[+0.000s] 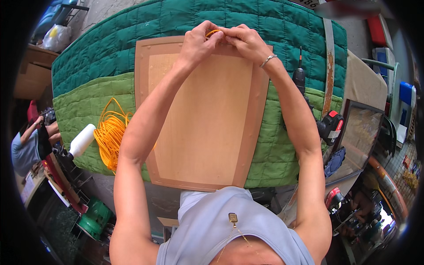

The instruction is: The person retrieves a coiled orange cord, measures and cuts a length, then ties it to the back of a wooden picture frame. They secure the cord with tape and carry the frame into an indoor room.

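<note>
Head view: at the far edge of the panel (207,119), its long axis running away from the body, the left hand (198,43) pinches an orange cord (213,32); the right hand (245,43) meets it (its own hold I cannot tell). Left of the panel lie the coil (108,138) and bottle (83,140); right, partly behind the forearm, the drill (327,127).

Grey floor (99,20) spread ahead of me; a brown cardboard box (35,81) stood off to my left, tiled floor (399,169) lay at my right, and bright light (387,218) glared nearby.
</note>
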The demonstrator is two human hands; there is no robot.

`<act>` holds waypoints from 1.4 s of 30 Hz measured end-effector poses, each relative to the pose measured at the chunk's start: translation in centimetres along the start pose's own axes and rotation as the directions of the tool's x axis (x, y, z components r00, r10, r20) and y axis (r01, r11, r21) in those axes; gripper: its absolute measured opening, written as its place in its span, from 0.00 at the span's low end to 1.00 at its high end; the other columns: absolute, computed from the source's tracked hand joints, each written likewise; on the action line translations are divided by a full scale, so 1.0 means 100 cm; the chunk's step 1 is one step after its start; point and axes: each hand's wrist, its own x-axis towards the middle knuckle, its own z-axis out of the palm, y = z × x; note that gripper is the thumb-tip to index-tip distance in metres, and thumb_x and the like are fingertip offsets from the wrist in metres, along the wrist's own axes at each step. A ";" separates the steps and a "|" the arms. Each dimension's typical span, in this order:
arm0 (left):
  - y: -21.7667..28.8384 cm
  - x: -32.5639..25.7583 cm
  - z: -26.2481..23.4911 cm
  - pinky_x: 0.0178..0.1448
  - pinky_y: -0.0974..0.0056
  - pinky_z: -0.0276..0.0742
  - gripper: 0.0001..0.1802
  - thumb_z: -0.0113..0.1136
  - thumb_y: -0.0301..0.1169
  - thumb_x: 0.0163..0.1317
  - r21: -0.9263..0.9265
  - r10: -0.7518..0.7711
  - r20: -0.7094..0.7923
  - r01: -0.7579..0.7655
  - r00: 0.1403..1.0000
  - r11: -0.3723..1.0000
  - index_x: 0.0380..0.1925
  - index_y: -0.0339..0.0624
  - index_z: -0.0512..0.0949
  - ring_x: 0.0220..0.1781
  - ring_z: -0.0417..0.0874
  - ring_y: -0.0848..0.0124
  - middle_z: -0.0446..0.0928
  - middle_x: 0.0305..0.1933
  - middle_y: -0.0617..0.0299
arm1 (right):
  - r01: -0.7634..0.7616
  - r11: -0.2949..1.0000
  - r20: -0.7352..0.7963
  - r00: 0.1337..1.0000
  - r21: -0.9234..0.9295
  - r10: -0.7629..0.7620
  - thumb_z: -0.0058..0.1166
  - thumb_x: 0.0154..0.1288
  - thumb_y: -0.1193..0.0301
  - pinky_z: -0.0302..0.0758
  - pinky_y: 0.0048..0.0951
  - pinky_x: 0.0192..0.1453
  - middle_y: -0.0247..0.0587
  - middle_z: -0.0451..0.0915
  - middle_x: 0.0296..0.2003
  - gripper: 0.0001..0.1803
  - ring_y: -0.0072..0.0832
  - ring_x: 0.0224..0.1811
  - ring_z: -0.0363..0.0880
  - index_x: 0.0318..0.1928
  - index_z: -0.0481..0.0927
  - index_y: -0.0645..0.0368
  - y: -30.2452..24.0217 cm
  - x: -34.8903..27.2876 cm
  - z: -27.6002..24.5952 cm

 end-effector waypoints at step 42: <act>-0.019 0.003 -0.015 0.30 0.58 0.73 0.06 0.58 0.23 0.59 0.312 0.615 0.151 -0.628 0.774 0.713 0.33 0.38 0.70 0.27 0.78 0.57 0.74 0.28 0.55 | 0.174 0.980 -0.454 0.884 0.092 -0.114 0.63 0.54 0.76 0.75 0.27 0.40 0.38 0.85 0.31 0.11 0.27 0.35 0.79 0.40 0.86 0.59 -0.013 0.001 0.015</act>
